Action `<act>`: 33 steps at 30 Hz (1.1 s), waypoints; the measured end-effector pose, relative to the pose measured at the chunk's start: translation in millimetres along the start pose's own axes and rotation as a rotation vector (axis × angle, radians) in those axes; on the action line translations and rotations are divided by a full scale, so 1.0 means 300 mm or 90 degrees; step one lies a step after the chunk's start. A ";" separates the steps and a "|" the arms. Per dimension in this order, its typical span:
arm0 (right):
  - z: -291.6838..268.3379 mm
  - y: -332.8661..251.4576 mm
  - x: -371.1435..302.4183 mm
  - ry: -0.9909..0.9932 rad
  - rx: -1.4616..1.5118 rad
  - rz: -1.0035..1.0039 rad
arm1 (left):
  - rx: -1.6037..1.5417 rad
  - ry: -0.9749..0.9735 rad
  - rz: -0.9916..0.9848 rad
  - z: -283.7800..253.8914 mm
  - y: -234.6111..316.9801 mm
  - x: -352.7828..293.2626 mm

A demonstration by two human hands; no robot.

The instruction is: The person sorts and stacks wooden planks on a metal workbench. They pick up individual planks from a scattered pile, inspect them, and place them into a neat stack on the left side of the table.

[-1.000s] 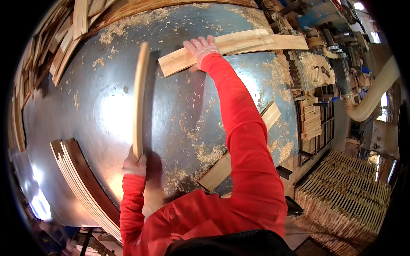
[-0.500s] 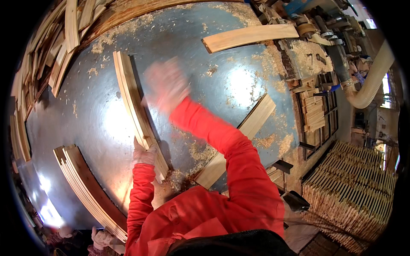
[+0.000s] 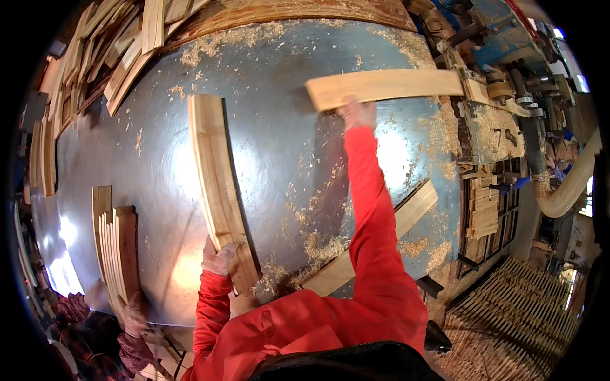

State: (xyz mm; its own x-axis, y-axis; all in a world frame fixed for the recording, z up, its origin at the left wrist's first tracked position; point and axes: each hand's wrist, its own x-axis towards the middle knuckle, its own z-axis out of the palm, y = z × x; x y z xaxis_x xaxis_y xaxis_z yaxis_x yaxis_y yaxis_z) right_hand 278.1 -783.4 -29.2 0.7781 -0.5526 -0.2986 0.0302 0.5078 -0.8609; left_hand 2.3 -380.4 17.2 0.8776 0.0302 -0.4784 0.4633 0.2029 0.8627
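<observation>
My left hand is closed around the near end of a small stack of wooden boards lying lengthwise on the metal table. Farther out, my right hand grips the near edge of a single wooden board, close to its left end. That end looks slightly blurred and seems raised, while the right end reaches the machine; the fingertips are partly hidden. Beneath my right forearm lies another board, set at a slant across the table's near right part.
Wood shavings are strewn over the metal table. A heap of loose slats fills the far left. At near left, a co-worker's hands are at a bundle of slats. Machinery and stacked slats stand on the right.
My right hand has swung away from the stack to the far board and taken hold of it. My left hand stays on the stack. The co-worker's hands have moved up to the slat bundle.
</observation>
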 end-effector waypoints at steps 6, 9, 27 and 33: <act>0.141 0.225 -0.676 -0.351 -0.289 0.138 | 0.061 0.182 0.023 -0.217 0.096 -0.242; 0.263 0.316 -0.851 -0.538 -0.440 0.246 | 0.381 0.248 0.147 -0.373 0.082 -0.308; -0.154 -0.094 0.115 0.394 -0.517 -0.083 | -0.063 -0.009 -0.097 -0.149 -0.017 -0.103; -0.289 -0.255 0.388 0.078 0.105 -0.008 | 0.379 -0.045 0.046 -0.009 -0.029 -0.007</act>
State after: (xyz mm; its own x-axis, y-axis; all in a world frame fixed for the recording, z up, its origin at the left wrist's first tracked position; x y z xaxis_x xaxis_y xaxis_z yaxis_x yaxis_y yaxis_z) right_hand 312.0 -943.8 -33.8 0.6952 -0.6307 -0.3449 0.1501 0.5965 -0.7884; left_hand -4.0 -379.7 10.2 0.9064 -0.0453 -0.4201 0.3732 -0.3803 0.8462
